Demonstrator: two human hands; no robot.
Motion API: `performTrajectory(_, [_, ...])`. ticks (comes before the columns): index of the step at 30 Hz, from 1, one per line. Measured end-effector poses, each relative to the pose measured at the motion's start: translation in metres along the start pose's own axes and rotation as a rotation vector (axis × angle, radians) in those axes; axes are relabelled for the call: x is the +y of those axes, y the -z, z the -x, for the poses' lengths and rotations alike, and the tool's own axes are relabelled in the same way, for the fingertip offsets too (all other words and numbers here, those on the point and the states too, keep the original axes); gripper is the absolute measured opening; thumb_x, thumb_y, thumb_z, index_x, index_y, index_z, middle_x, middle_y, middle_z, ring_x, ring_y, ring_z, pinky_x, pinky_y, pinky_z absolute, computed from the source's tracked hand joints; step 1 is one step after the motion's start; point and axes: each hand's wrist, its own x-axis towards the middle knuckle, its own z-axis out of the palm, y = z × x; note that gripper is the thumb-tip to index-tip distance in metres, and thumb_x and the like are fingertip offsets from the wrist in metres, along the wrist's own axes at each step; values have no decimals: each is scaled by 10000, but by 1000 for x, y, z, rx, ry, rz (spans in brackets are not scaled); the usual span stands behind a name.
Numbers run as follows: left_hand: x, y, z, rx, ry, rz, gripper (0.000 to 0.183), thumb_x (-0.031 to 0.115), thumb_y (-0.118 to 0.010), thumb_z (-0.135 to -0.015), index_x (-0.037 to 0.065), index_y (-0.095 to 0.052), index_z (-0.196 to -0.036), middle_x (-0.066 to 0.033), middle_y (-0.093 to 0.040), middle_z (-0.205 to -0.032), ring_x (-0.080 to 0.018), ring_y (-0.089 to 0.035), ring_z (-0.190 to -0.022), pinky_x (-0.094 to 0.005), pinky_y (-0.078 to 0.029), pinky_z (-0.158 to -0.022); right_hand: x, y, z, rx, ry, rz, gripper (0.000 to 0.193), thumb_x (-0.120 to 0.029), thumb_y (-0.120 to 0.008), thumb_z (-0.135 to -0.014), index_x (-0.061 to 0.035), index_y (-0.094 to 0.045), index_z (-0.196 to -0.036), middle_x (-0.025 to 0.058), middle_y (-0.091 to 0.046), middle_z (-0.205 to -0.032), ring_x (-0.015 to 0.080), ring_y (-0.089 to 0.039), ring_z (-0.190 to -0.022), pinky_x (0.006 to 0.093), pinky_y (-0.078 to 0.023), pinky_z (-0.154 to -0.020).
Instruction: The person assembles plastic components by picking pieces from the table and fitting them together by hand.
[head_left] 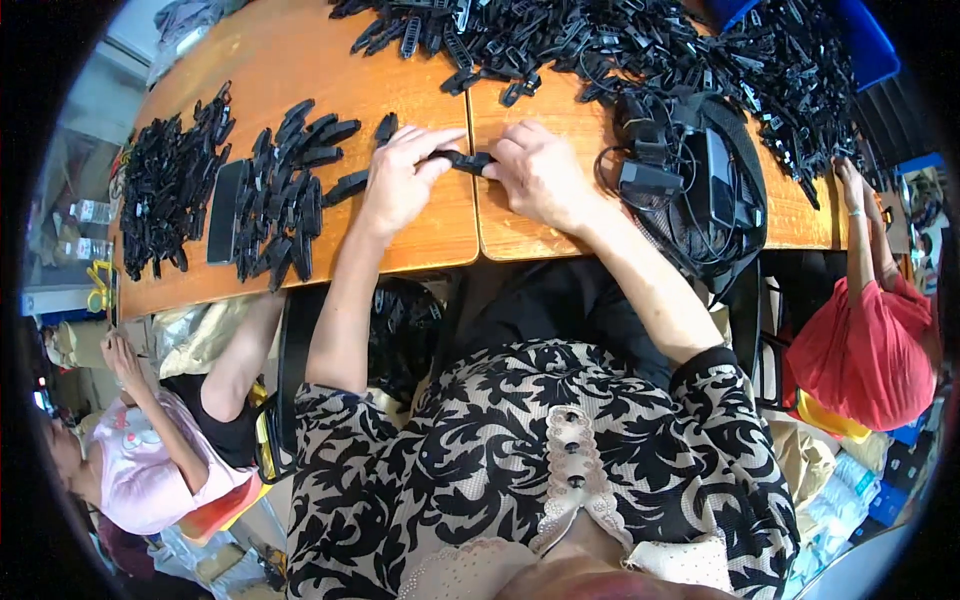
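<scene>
Above the table, close to the seam between two tabletops, a slim black plastic piece (pixel 463 160) stretches between my two hands. My left hand (pixel 402 178) is closed on its left end, thumb and fingers pinching. The fingers of my right hand (pixel 540 172) pinch the other end. Its exact kind is too small and too covered to make out. Beside my left hand lie two similar loose black pieces, one at the wrist (pixel 347 188) and one just beyond the knuckles (pixel 387 127).
Left on the wooden table (pixel 400 250) are a near group of black pieces (pixel 290 190), a dark phone-like slab (pixel 226 212) and another pile (pixel 165 190). A large heap (pixel 560 45) covers the far side. Right stands a black mesh bag (pixel 735 190) with cables. People sit at both sides.
</scene>
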Motion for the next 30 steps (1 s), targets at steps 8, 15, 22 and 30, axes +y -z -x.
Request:
performTrajectory(8, [16,-3,11,7,0,19,443,-39,-758,-815,77,-744,-1242,-95,-755,-1022,-220,-668,-971,-330,-521,-941,-6,28,13,6,-25,111,183,-144,-793,-780,-43,-649,-828,110,-613,-849,320,-628,-855,443,-535,-710])
performTrajectory(15, [14,-6,6,5,-1,35,447,-35,-772,-805,80,-748,-1236,-99,-755,-1020,-221,-679,-959,-331,-527,-931,2,22,9,-10,5,21,182,-124,-789,-774,-36,-634,-810,105,-605,-831,321,-624,-825,439,-535,-700])
performTrajectory(22, [15,-2,3,-2,-52,13,435,-51,-755,-798,62,-749,-1218,-114,-756,-1045,-236,-687,-958,-339,-537,-907,-1,4,-9,-62,139,25,216,-163,-800,-703,-54,-629,-780,104,-618,-845,314,-621,-843,413,-548,-723])
performTrajectory(30, [18,13,39,192,-44,-606,344,36,-687,-857,52,-716,-1200,-94,-715,-1029,-305,-637,-1033,-447,-450,-957,14,1,-12,176,-259,-65,290,-130,-706,-870,-107,-687,-1159,116,-653,-1167,357,-660,-999,452,-569,-826])
